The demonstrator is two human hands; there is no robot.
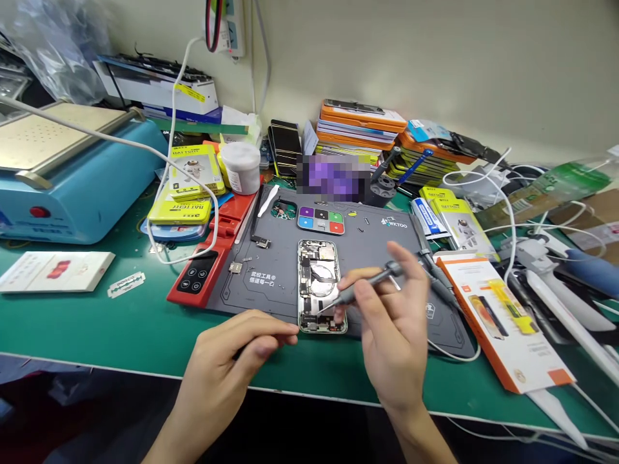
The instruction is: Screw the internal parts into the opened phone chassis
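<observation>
An opened smartphone, its inner parts exposed, lies on a dark grey work mat. My right hand grips a grey screwdriver between thumb and fingers, with the index finger raised along the handle end. The screwdriver's tip points down into the lower part of the phone. By the phone's lower left corner is my left hand, fingers stretched toward the edge and thumb a little apart; nothing shows in it. Whether its fingertips touch the frame, I cannot tell. Above the phone sits a colored-square tray.
A red tool strip with buttons borders the mat's left side. Loose small parts and a white spudger lie on the mat. A razor blade is at left. An orange-white box and cables crowd the right. A blue machine stands far left.
</observation>
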